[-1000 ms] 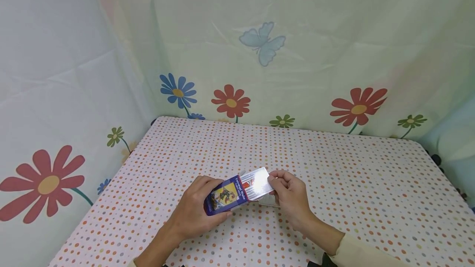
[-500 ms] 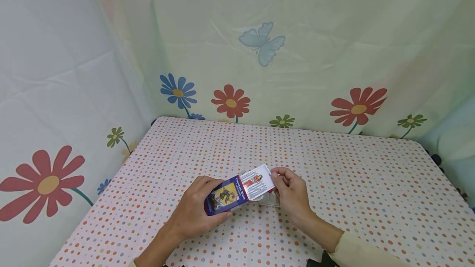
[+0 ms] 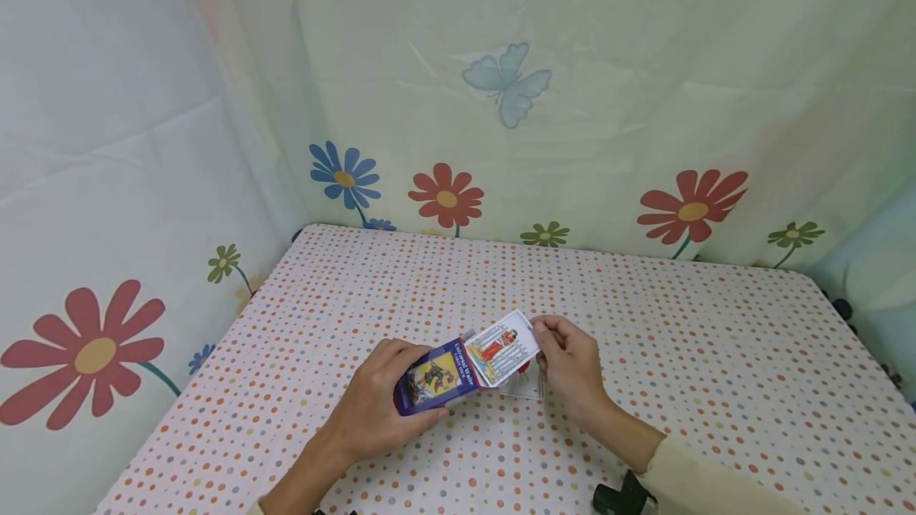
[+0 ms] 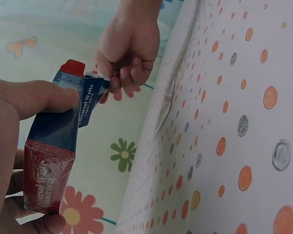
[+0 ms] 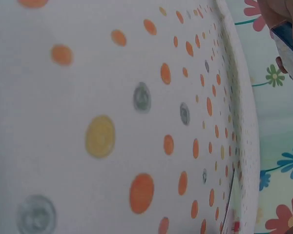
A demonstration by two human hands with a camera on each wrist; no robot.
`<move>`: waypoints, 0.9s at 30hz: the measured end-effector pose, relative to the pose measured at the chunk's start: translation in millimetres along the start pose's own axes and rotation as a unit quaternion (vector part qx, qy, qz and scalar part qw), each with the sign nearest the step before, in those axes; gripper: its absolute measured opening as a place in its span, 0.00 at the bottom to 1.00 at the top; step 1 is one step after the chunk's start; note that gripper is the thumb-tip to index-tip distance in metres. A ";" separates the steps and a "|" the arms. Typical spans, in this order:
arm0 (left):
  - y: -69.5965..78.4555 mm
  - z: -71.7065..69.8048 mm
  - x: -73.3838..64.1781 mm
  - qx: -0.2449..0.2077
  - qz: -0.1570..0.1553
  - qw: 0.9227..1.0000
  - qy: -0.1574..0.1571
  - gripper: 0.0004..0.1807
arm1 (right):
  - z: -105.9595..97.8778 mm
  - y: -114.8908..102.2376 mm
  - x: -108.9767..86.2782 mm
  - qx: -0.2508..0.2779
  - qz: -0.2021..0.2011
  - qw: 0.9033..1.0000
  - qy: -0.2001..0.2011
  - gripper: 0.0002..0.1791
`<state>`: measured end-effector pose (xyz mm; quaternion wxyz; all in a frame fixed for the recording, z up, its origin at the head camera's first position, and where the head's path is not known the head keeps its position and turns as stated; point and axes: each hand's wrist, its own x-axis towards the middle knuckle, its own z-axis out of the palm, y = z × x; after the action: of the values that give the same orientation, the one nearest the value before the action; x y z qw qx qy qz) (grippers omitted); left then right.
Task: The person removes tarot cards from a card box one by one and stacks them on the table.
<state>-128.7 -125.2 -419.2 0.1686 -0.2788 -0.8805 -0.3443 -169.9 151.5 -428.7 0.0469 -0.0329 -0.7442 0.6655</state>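
Note:
My left hand (image 3: 372, 402) grips a dark blue tarot card box (image 3: 433, 378), thumb along its near side and fingers behind it. The box tilts up to the right, its opening facing my right hand (image 3: 574, 368). A white-bordered card (image 3: 504, 348) with a red-clothed figure sticks out of that opening. My right thumb and forefinger pinch the card's outer edge. In the left wrist view, the box's red end (image 4: 48, 178) faces the camera, and a red flap (image 4: 73, 67) stands up at the far end. The right wrist view catches only a corner of the box.
A flat, pale, clear-looking piece (image 3: 525, 386) with a red patch lies on the dotted tablecloth (image 3: 644, 324), partly hidden under the card. Flowered curtains (image 3: 401, 86) rise behind and at the left of the table. A black strap piece (image 3: 624, 495) sits by my right sleeve.
My right hand has moved slightly right and up, drawing the card further from the box, and more of its picture shows. The left hand and the box have stayed in place.

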 end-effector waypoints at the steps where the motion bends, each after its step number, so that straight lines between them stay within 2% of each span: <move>1: 0.1 -0.2 0.1 0.000 -0.001 1.000 0.000 0.39 | -0.8 0.5 0.8 0.001 0.000 1.000 -0.001 0.12; 27: 3.0 -2.2 -0.3 -0.001 -0.012 1.000 -0.002 0.40 | -13.6 11.1 29.3 -0.063 -0.003 0.998 -0.012 0.13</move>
<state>-126.5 -125.0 -416.3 0.1626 -0.2689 -0.8839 -0.3465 -197.6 169.5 -437.5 0.0381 -0.0252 -0.7852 0.6175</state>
